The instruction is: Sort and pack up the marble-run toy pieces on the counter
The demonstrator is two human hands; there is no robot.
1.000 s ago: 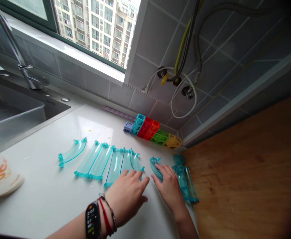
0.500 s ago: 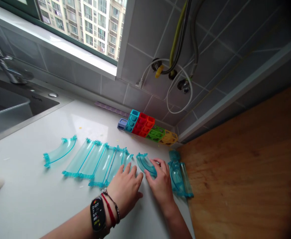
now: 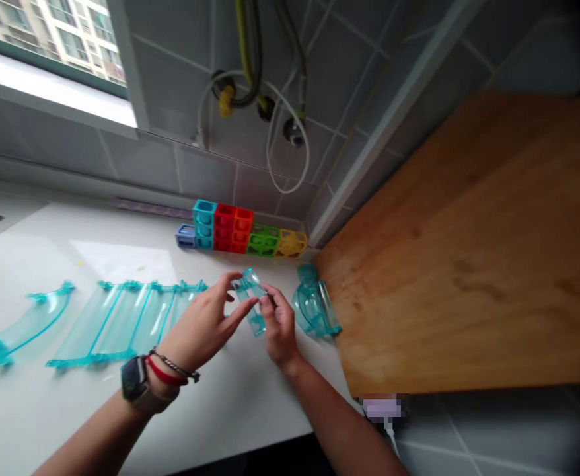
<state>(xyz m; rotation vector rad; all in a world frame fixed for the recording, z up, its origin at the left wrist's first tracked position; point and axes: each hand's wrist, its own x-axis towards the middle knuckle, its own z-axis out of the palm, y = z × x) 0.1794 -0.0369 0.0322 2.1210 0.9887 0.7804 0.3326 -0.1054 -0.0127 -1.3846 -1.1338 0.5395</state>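
You've got a teal piece (image 3: 253, 285) in your right hand (image 3: 280, 327), toward the counter's (image 3: 250, 410) right edge; left hand's (image 3: 203, 324) grip, can't tell.

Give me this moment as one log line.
Right hand: grips translucent teal piece | Left hand: at same piece, contact unclear | Counter, left: row of teal panels | Back: coloured blocks

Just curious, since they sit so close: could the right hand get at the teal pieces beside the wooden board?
Probably yes: the teal pieces lie close beside the right hand, with nothing visibly between. It holds another clear teal piece, though, so may need freeing first.
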